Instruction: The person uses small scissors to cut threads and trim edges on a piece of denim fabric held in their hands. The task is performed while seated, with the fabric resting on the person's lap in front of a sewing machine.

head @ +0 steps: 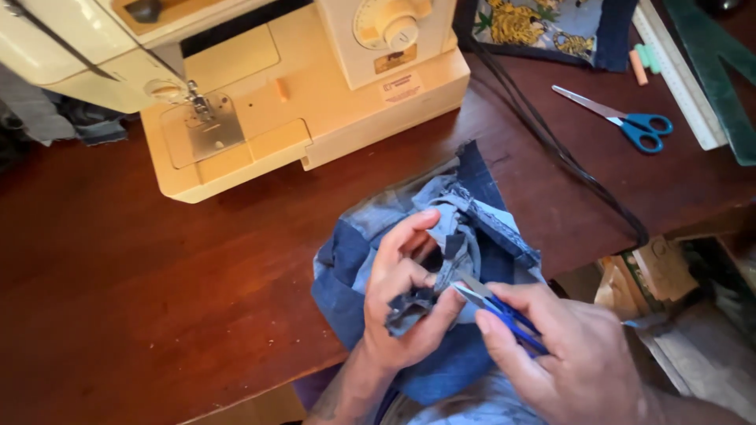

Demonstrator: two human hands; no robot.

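A patchwork denim piece point(472, 212) in light and dark blue lies bunched at the table's front edge. My left hand point(402, 303) pinches a folded seam of it between thumb and fingers. My right hand point(563, 354) grips small blue-handled thread snips point(492, 303), whose blades touch the seam held by the left hand.
A cream sewing machine point(260, 86) stands at the back left on the dark wooden table point(142, 267). Blue-handled scissors point(630, 122), a ruler point(679, 75), chalk pieces and printed fabric point(543, 27) lie at the back right. A black cable point(551, 142) crosses the table. Clutter sits below the right edge.
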